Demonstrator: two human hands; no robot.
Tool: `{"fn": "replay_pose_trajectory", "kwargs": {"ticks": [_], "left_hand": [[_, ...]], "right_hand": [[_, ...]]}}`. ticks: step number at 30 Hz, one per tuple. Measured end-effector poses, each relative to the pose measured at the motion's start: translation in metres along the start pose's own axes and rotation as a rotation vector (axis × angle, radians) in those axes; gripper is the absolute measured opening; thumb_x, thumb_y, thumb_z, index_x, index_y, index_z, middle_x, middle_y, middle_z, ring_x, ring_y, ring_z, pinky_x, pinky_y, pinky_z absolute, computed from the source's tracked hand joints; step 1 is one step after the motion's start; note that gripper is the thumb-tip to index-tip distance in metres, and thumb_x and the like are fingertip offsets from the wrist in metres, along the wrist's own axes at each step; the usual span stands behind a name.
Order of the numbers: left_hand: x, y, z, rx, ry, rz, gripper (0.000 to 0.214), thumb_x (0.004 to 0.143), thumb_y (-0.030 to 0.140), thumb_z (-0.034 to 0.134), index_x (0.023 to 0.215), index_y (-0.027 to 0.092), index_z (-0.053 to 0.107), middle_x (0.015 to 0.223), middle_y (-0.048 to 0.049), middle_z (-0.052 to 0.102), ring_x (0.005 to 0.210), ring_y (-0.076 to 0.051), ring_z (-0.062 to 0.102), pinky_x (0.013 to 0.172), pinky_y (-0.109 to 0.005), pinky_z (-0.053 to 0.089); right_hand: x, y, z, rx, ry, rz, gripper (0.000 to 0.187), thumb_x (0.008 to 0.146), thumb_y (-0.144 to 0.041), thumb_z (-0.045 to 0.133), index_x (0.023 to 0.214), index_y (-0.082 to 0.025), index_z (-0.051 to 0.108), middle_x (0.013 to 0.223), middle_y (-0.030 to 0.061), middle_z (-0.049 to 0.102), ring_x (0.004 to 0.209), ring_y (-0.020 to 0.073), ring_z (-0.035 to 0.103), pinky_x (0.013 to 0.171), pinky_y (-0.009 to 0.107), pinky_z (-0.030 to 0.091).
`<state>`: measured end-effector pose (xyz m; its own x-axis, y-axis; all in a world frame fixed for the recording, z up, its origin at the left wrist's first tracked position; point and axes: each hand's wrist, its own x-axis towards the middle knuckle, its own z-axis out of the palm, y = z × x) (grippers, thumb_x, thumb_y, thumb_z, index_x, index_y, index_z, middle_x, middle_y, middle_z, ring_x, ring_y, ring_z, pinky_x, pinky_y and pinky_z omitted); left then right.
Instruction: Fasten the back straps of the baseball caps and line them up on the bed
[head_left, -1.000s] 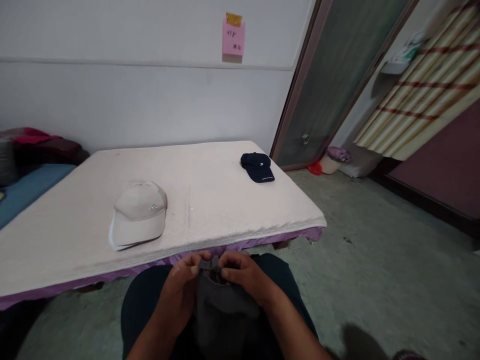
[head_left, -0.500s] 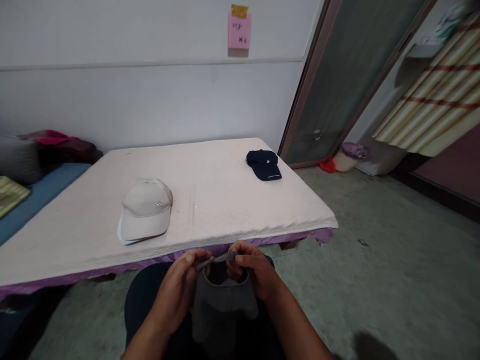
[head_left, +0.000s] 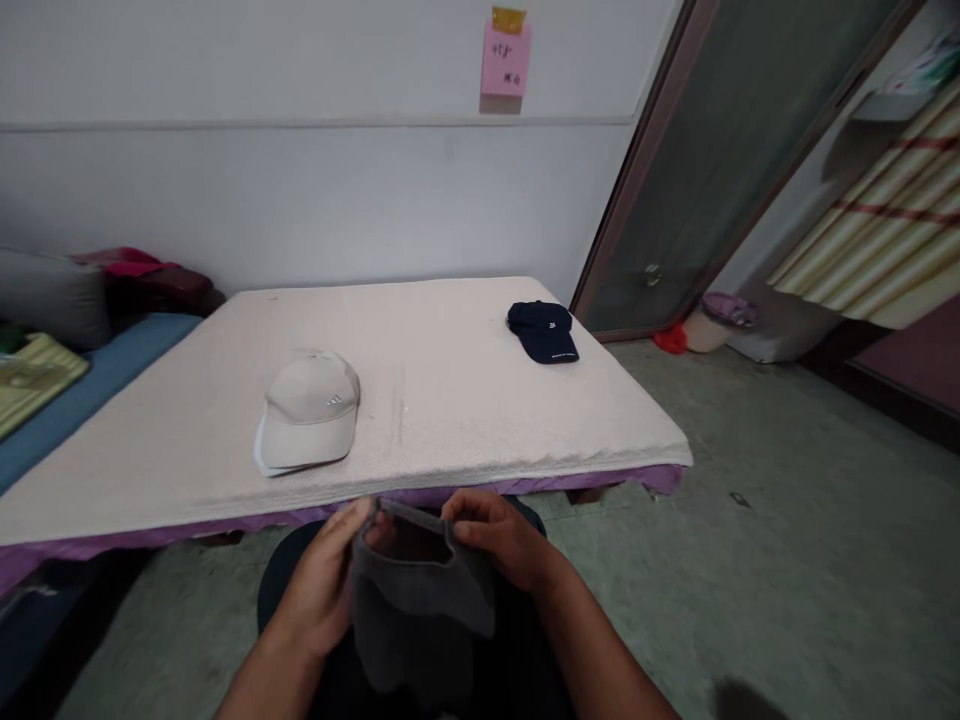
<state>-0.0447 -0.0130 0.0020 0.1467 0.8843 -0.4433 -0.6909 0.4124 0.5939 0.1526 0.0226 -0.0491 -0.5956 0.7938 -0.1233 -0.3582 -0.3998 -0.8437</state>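
A dark grey cap (head_left: 420, 605) hangs in front of my lap, its opening turned up toward me. My left hand (head_left: 322, 580) grips its left edge with closed fingers. My right hand (head_left: 499, 540) pinches the rear strap on the right side. Both hands sit just below the front edge of the low table (head_left: 465, 440). On that table lie a beige cap (head_left: 309, 412) at the near left and a navy cap (head_left: 545, 332) at the far right.
The table has a cream cover with a purple hem. A blue mattress (head_left: 82, 385) with cushions lies to the left. A pink note (head_left: 505, 62) hangs on the wall. A glass door (head_left: 697, 180), a small bin (head_left: 709, 322) and bare concrete floor are on the right.
My hands have spread apart and risen slightly, stretching the grey cap's rear opening wider. The view has shifted a little to the left.
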Motion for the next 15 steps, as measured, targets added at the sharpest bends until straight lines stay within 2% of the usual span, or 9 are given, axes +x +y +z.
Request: {"fn": "replay_pose_trajectory", "kwargs": {"ticks": [2,4,6,8,9,11,13,15], "left_hand": [[0.0,0.008,-0.002,-0.089,-0.012,-0.011,0.015,0.078,0.022,0.061,0.066,0.014,0.057,0.053,0.0037,0.048,0.047,-0.007,0.047,0.049,-0.018,0.04],[0.0,0.012,-0.006,-0.07,-0.048,-0.006,0.017,0.079,0.024,0.059,0.065,0.014,0.057,0.053,0.0036,0.047,0.045,-0.007,0.045,0.047,-0.018,0.04],[-0.001,0.009,-0.013,0.053,-0.072,0.041,0.018,0.078,0.03,0.061,0.07,0.014,0.06,0.06,0.0001,0.054,0.054,-0.01,0.052,0.053,-0.02,0.044],[-0.003,0.003,-0.018,0.241,-0.121,0.061,0.022,0.07,0.035,0.069,0.078,0.014,0.065,0.075,-0.0056,0.062,0.071,-0.018,0.058,0.064,-0.026,0.047],[-0.005,-0.002,-0.019,0.344,-0.156,0.054,0.028,0.064,0.035,0.074,0.082,0.015,0.066,0.081,-0.0076,0.064,0.079,-0.023,0.059,0.07,-0.029,0.048],[-0.01,-0.011,-0.018,0.528,-0.232,-0.012,0.037,0.054,0.029,0.08,0.086,0.016,0.068,0.084,-0.0083,0.066,0.082,-0.027,0.06,0.073,-0.034,0.047],[-0.015,-0.018,-0.017,0.557,-0.221,-0.078,0.037,0.053,0.023,0.08,0.089,0.019,0.07,0.079,-0.0071,0.067,0.078,-0.028,0.061,0.071,-0.036,0.048],[-0.015,-0.021,-0.019,0.404,-0.12,-0.121,0.035,0.056,0.023,0.076,0.09,0.021,0.07,0.076,-0.007,0.068,0.076,-0.03,0.063,0.067,-0.038,0.049]], "right_hand": [[-0.001,-0.001,-0.001,0.048,0.005,0.0,0.022,0.066,-0.024,0.072,0.083,-0.014,0.062,0.071,-0.0012,0.061,0.06,0.0087,0.052,0.056,0.021,0.036],[0.001,-0.003,-0.002,0.138,0.047,-0.026,0.022,0.066,-0.024,0.072,0.082,-0.015,0.061,0.069,-0.0017,0.061,0.057,0.0088,0.052,0.055,0.021,0.036],[0.004,-0.008,-0.002,0.23,0.103,-0.072,0.02,0.069,-0.025,0.07,0.082,-0.016,0.058,0.068,-0.0013,0.061,0.056,0.0097,0.052,0.054,0.021,0.037],[0.009,-0.014,-0.001,0.304,0.145,-0.124,0.017,0.071,-0.026,0.067,0.081,-0.016,0.056,0.067,-0.0007,0.061,0.057,0.0107,0.053,0.054,0.022,0.038],[0.012,-0.017,0.0,0.327,0.157,-0.144,0.017,0.072,-0.026,0.066,0.082,-0.017,0.056,0.067,-0.0005,0.061,0.058,0.011,0.054,0.055,0.022,0.039],[0.017,-0.021,0.0,0.349,0.167,-0.155,0.017,0.073,-0.025,0.065,0.084,-0.017,0.055,0.065,-0.001,0.06,0.057,0.0113,0.054,0.055,0.023,0.039],[0.022,-0.023,-0.001,0.338,0.17,-0.137,0.017,0.073,-0.025,0.065,0.085,-0.017,0.056,0.061,-0.0023,0.058,0.054,0.0109,0.053,0.053,0.022,0.038],[0.025,-0.022,-0.005,0.301,0.174,-0.125,0.018,0.073,-0.026,0.065,0.086,-0.017,0.057,0.059,-0.0032,0.056,0.05,0.0096,0.051,0.05,0.02,0.035]]}}
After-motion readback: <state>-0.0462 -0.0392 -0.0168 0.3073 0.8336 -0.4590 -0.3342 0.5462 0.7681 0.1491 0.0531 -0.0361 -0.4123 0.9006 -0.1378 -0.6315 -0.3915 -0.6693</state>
